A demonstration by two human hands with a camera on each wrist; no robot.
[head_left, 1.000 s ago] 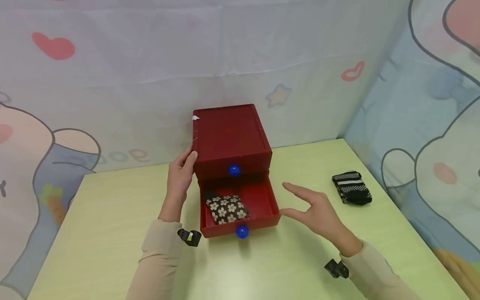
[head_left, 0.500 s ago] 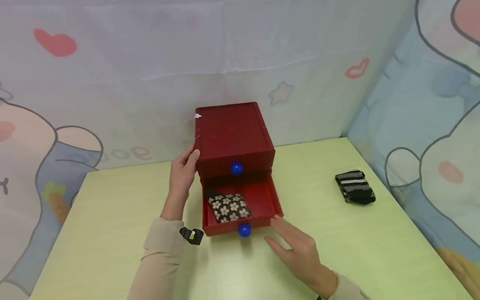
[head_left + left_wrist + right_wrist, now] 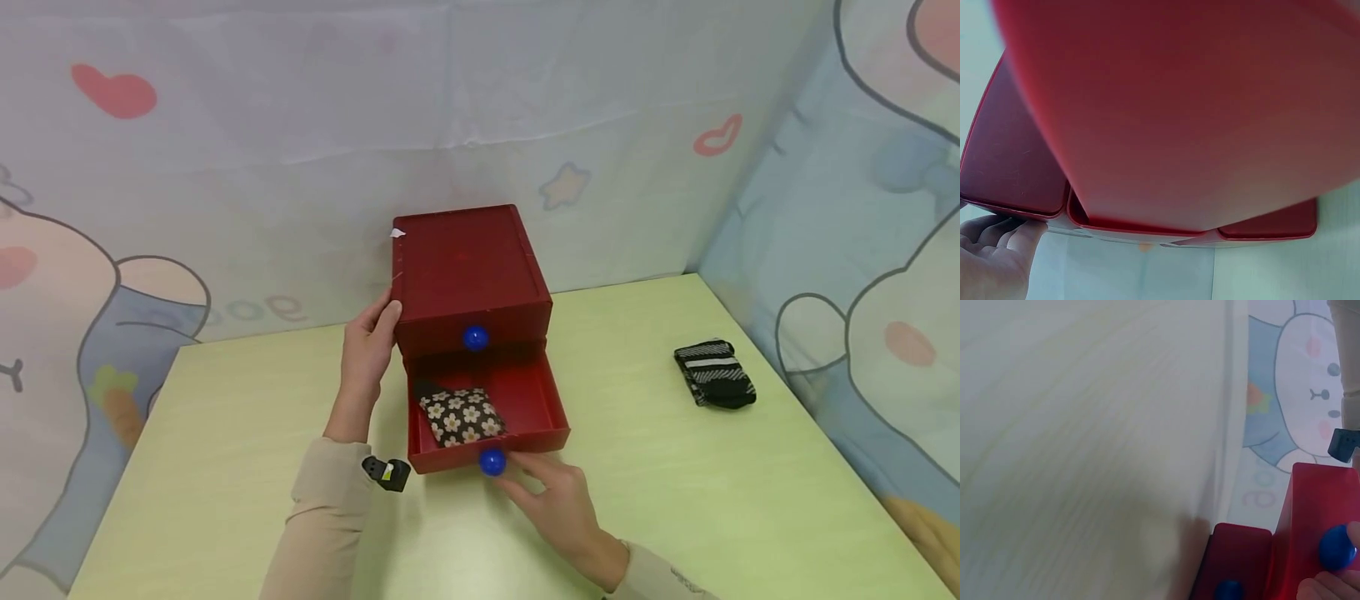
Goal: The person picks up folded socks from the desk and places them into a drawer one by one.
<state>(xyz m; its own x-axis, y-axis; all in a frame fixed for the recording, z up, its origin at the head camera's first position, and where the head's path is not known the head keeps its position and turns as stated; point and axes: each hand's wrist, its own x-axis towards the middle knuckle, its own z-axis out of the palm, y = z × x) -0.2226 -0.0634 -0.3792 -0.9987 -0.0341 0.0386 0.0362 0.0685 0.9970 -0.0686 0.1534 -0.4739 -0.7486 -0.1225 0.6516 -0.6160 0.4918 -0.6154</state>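
A red drawer cabinet (image 3: 468, 258) stands on the table, its upper drawer closed and the drawer below, a red drawer (image 3: 536, 400), pulled out. Inside that drawer, toward the left, lies a folded black cloth item with white flowers (image 3: 461, 417). My left hand (image 3: 365, 350) rests against the cabinet's left side near the front corner; its fingers also touch the side in the left wrist view. With thumb and fingers, my right hand (image 3: 558, 504) pinches the blue knob (image 3: 492, 462) of the open drawer. The right wrist view shows thumb and fingers around that knob, partly cut off.
Folded black-and-white striped socks or similar knitwear (image 3: 716, 375) lie on the light green table (image 3: 622, 358) at the right. Another blue knob (image 3: 476, 337) sits on the upper drawer. A lowest drawer (image 3: 1235, 550) appears in the right wrist view. Printed cloth walls (image 3: 300, 167) stand behind.
From beside the drawer's right edge, my right hand has moved left and down to the lower blue knob. The left hand stays against the cabinet, and the drawer remains pulled out.
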